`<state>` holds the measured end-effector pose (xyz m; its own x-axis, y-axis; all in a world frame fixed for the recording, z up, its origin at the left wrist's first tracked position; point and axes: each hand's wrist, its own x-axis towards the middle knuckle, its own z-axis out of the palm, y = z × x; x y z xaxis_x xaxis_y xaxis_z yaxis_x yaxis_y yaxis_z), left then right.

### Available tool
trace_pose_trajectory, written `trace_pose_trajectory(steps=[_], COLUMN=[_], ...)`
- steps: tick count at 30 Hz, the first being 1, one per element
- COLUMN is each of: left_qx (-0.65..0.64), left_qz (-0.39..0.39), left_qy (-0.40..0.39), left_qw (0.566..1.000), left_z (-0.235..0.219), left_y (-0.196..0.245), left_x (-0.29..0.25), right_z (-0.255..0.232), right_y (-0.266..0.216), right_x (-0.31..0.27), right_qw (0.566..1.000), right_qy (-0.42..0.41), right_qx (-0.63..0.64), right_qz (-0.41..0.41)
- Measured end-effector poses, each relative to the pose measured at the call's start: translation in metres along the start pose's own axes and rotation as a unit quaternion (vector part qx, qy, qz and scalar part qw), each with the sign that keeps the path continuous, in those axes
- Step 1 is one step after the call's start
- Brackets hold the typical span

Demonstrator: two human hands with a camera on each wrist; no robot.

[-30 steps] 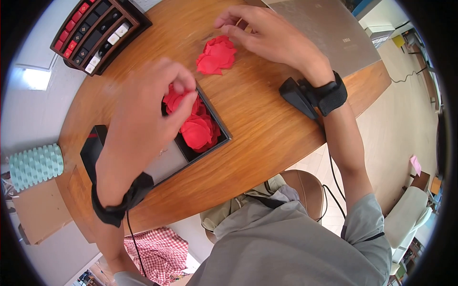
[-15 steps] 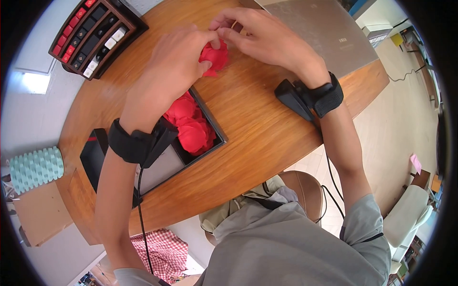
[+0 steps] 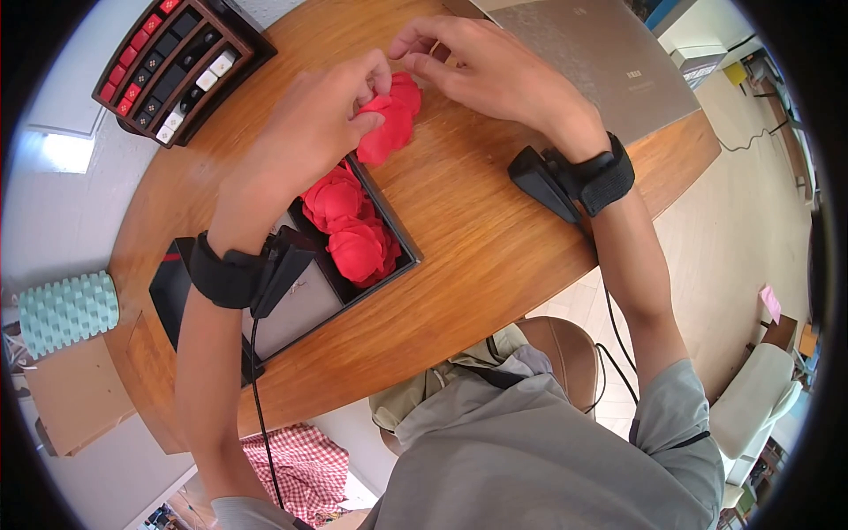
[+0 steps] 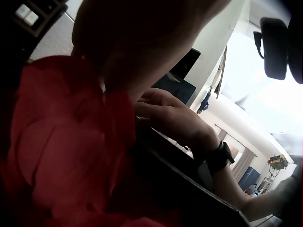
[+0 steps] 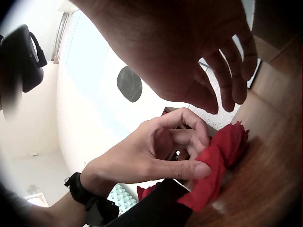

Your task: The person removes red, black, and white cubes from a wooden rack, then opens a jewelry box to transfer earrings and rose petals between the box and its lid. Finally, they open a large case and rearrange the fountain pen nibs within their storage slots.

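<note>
Between its thumb and fingers, my left hand (image 3: 318,124) pinches a red artificial flower (image 3: 389,128) by its petals. This flower is just past the far corner of a black box (image 3: 397,216), above the wooden table. More red flowers (image 3: 355,243) lie bunched in that box's right compartment, under my left forearm. My right hand (image 3: 499,75) hovers to the right of the held flower, fingers loosely bent around nothing. Seen from the right wrist, the thumb (image 5: 187,169) presses on the soft petals. Red petals (image 4: 66,142) loom dark and large in the left wrist view.
A grey laptop-like flat panel (image 3: 601,62) lies at the table's back right. A rack of red, black and white keycaps (image 3: 172,75) stands back left. The box's grey compartment (image 3: 296,309) lies beside the flowers. A teal textured roller (image 3: 69,305) stands at far left.
My left hand has moved from over the box to the loose flower, grasped it and drawn it slightly back toward the box. The right hand has barely moved.
</note>
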<state>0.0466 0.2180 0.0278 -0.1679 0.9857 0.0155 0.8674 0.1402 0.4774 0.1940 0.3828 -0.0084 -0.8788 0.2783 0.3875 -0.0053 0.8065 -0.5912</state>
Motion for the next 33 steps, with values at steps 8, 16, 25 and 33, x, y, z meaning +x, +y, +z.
trace_pose_trajectory(steps=[8, 16, 25, 33], left_qx=[-0.030, -0.093, -0.156, -0.017], left_qz=[0.052, -0.039, -0.041, -0.051], left_qy=[0.039, 0.030, 0.024, 0.043], left_qw=[0.997, 0.994, 0.987, 0.998], left_z=[-0.019, -0.058, -0.049, -0.024], left_y=[-0.006, 0.010, 0.020, 0.005], left_x=[-0.008, -0.045, -0.083, -0.089], right_z=[0.000, 0.007, 0.008, 0.008], right_y=[-0.003, 0.004, 0.001, 0.000], right_x=[-0.001, -0.001, -0.003, -0.002], right_qw=[0.998, 0.999, 0.997, 0.997], right_qy=[-0.043, -0.030, -0.064, -0.066], right_qx=[-0.003, -0.019, -0.015, -0.022], right_qz=[0.045, 0.015, 0.028, 0.033])
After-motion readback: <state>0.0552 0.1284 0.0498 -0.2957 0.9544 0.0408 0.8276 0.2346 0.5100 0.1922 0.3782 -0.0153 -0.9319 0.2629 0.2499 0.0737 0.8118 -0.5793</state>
